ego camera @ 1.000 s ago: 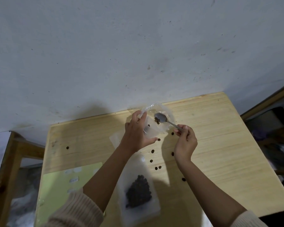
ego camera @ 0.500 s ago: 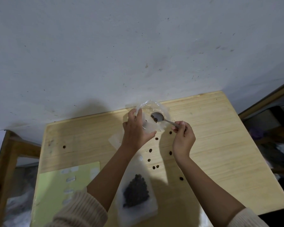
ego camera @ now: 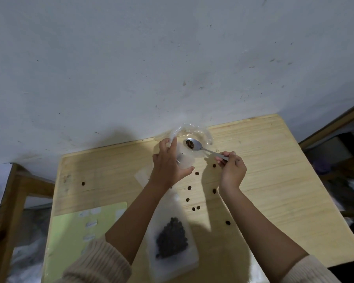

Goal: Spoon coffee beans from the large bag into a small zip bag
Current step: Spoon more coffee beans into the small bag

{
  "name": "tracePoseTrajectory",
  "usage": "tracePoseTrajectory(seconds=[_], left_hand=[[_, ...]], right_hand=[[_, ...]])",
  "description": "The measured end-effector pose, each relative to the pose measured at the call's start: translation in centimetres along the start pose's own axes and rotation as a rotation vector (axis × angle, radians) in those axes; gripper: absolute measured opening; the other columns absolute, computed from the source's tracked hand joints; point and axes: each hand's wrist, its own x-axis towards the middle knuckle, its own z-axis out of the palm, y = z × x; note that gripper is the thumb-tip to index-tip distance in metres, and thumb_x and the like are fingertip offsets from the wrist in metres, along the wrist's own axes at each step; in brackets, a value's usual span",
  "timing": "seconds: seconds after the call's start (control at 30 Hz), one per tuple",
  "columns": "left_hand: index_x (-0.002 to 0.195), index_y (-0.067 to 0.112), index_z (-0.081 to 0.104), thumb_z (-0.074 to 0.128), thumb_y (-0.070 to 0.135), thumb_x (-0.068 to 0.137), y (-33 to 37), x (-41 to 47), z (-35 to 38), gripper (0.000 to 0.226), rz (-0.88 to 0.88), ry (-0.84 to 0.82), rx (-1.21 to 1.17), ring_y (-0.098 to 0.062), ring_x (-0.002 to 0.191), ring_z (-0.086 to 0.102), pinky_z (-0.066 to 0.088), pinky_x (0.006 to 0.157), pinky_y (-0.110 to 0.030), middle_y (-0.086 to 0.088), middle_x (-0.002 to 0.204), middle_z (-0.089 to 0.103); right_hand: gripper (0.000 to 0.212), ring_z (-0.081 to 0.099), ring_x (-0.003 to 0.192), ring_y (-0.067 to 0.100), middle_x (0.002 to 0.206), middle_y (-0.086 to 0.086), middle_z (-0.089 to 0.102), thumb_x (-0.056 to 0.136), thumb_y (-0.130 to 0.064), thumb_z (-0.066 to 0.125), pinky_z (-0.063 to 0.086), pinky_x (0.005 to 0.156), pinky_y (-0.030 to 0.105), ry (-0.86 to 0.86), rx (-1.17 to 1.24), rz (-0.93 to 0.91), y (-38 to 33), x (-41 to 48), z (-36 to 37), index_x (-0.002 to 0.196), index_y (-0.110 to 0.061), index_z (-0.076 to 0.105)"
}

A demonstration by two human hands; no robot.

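Green sheet (ego camera: pixel 86 225) at counter (ego camera: pixel 274 160) left edge. Left hand (ego camera: pixel 168 164) fingers pinch clear bag (ego camera: pixel 192 137) mouth, holding it open at the far edge. Nearer, a flat bag (ego camera: pixel 172 240) lies holding a bean pile. Spoon (ego camera: pixel 194 144) carries a few beans at the clear bag's mouth; right hand (ego camera: pixel 232 170) fingers closed on its handle. Spilled beans (ego camera: pixel 195 208) scattered between. Transfer looks midway; more scoops and sealing left.
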Motion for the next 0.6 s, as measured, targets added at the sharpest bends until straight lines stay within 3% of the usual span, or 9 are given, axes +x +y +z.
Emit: tracePoseTrajectory(seconds=[0.3, 0.5, 0.6], left_hand=[[0.142, 0.009, 0.031, 0.085, 0.044, 0.058, 0.0, 0.6, 0.0, 0.106, -0.013, 0.068, -0.04, -0.023, 0.126, 0.036, 0.033, 0.096, -0.04, -0.015, 0.14, 0.029], [0.144, 0.01, 0.029, 0.083, 0.053, 0.055, -0.5, 1.0, 0.0, 0.112, -0.039, 0.032, -0.064, -0.023, 0.13, 0.034, 0.03, 0.102, -0.045, -0.014, 0.143, 0.026], [0.144, 0.013, 0.03, 0.084, 0.054, 0.053, -0.8, 1.2, -0.3, 0.113, -0.05, 0.011, -0.089, -0.022, 0.132, 0.034, 0.028, 0.105, -0.045, -0.013, 0.146, 0.023]], right_hand=[[0.031, 0.056, 0.052, 0.01, 0.069, 0.004, 0.061, 0.098, -0.015, 0.041, 0.051, 0.065, 0.024, -0.08, 0.01, -0.191, -3.9, -0.6, -0.3, 0.072, -0.011, 0.057], [0.032, 0.054, 0.058, 0.017, 0.069, 0.003, 0.061, 0.1, -0.014, 0.041, 0.05, 0.065, 0.027, -0.336, -0.116, -0.333, -4.8, -1.7, -0.1, 0.073, -0.01, 0.058], [0.031, 0.056, 0.056, 0.012, 0.071, 0.001, 0.062, 0.099, -0.015, 0.041, 0.051, 0.065, 0.023, -0.305, -0.092, -0.337, -5.1, -1.0, -0.2, 0.075, -0.01, 0.058]])
